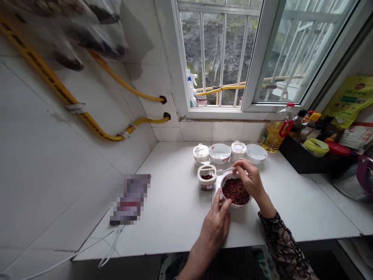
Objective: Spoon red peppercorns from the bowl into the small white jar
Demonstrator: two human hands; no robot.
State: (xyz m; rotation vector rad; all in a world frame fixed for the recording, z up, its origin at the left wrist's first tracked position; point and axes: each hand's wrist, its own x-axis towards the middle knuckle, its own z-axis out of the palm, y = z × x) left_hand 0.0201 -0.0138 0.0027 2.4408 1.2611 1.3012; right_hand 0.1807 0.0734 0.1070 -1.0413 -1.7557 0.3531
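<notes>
A white bowl [239, 206] full of dark red-brown peppercorn-like grains [235, 190] stands on the white counter. My left hand [214, 223] grips its near left side, thumb and fingers against the rim. Above the bowl's far edge, my right hand [251, 179] pinches the handle of a small white spoon [223, 171]. The spoon's head points left, towards a clear seasoning jar [207, 184] with a pale rim, which holds some of the same grains. Behind stand two more lidded jars, a left jar [201, 154] and a right jar [238, 149] with white contents, beside two white bowls [220, 159].
At the back right are an oil bottle [275, 134] and a black box [297, 157] of condiments. A pot with a purple handle [364, 175] sits far right. On the left lie a blurred-out object [131, 200] and a white cable [109, 245]. The window [218, 58] is behind.
</notes>
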